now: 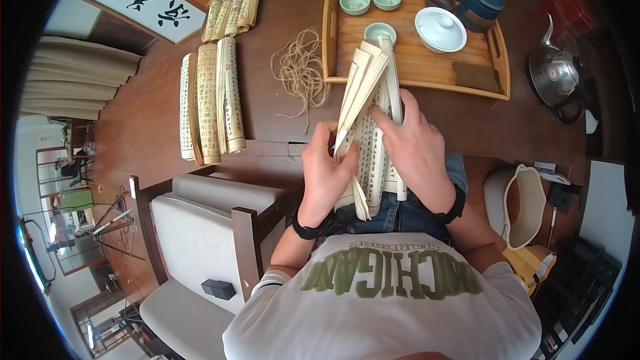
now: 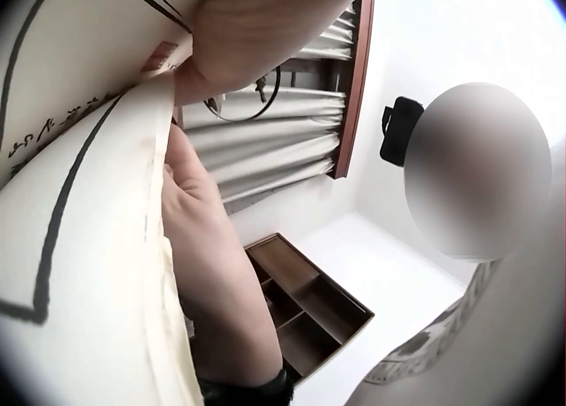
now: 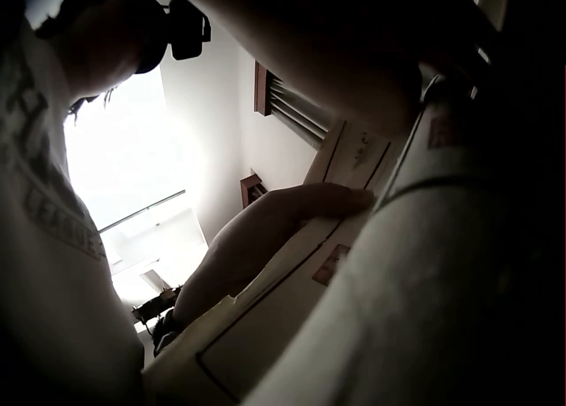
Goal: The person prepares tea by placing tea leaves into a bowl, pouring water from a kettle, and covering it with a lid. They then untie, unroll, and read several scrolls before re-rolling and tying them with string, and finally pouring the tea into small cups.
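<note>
Above the lap, between both hands, stands a bundle of cream paper sheets (image 1: pixel 363 87) with printed characters, partly curled, its upper edges fanned. The left hand (image 1: pixel 328 173) grips the sheets' left side, thumb on the near face. The right hand (image 1: pixel 417 150) holds their right side, with the index finger reaching onto the printed face. In the left wrist view a large sheet (image 2: pixel 97 211) fills the left, with the other hand (image 2: pixel 217 256) behind its edge. The right wrist view is dark; the left hand (image 3: pixel 265 238) lies against the paper (image 3: pixel 283 326) there.
Rolled printed papers (image 1: pixel 207 103) lie on the table's left, more rolls (image 1: pixel 233 0) beyond them. Loose twine (image 1: pixel 300 70) lies beside a wooden tray (image 1: pixel 427 85) with green cups (image 1: pixel 355 3), a lidded white bowl (image 1: pixel 441 30) and a blue canister (image 1: pixel 481 5). A kettle (image 1: pixel 557 73) stands right.
</note>
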`<state>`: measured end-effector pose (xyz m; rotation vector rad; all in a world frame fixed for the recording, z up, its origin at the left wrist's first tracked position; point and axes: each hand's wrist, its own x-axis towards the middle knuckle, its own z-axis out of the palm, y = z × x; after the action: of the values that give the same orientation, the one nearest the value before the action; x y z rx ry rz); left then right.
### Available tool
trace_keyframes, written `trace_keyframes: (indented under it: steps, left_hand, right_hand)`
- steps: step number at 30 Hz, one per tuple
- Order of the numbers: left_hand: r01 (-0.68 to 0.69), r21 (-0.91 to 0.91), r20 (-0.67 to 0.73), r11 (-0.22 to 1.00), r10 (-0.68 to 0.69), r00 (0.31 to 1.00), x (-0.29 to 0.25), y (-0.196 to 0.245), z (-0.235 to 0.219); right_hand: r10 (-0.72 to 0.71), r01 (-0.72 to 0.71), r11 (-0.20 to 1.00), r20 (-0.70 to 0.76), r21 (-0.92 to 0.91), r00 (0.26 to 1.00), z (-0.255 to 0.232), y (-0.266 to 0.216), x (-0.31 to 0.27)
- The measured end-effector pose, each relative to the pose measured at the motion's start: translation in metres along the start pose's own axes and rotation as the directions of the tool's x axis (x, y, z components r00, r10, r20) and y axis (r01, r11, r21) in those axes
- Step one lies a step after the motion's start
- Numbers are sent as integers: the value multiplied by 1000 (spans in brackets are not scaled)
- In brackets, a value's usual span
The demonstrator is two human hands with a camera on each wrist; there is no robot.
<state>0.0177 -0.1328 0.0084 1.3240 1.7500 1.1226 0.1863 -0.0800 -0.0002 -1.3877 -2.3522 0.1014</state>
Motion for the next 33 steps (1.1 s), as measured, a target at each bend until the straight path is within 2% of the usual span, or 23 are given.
trace_keyframes:
  steps: [3, 6, 9, 12, 15, 18, 22, 23, 26, 29, 33]
  left_hand:
    - [-24, -50, 7, 998, 25, 1000, -4, 2, 1]
    - [-87, -57, 7, 995, 88, 996, -3, -3, 1]
    - [-107, -41, -8, 993, 107, 994, -3, -14, -1]
    - [-90, -60, -4, 994, 90, 996, -3, -23, -1]
    - [-106, -133, -45, 985, 101, 994, -6, -23, 0]
    - [-42, -172, -36, 984, 36, 999, -4, -31, -3]
    - [30, -304, -4, 952, -32, 999, 1, -42, -6]
    - [65, -334, 17, 940, -63, 998, 1, -42, -6]
    - [94, -384, 34, 918, -88, 996, 5, -50, -4]
    - [149, -441, 59, 885, -137, 989, 5, -53, -4]
    - [97, -430, 54, 898, -82, 995, 7, -53, -1]
  right_hand:
    - [58, -63, 995, 54, 80, 997, -6, -1, 1]
    - [98, -101, 981, 25, 168, 995, -10, -3, 2]
    - [135, -144, 977, 64, 158, 989, -6, 0, 0]
    - [170, -171, 969, 25, 178, 985, -7, -6, -3]
    - [90, -85, 992, -51, 93, 995, -17, -8, -3]
    - [-47, 47, 998, -3, 40, 999, -22, -4, -6]
    - [-117, 111, 986, 38, 127, 992, -15, -3, -13]
    - [-131, 129, 986, 12, 107, 991, -14, -4, -13]
    - [-130, 128, 983, 12, 135, 991, -11, -2, -16]
    - [-69, 65, 986, 26, 153, 997, -15, -1, -23]
    - [10, -14, 989, 29, 150, 1000, -14, -3, -35]
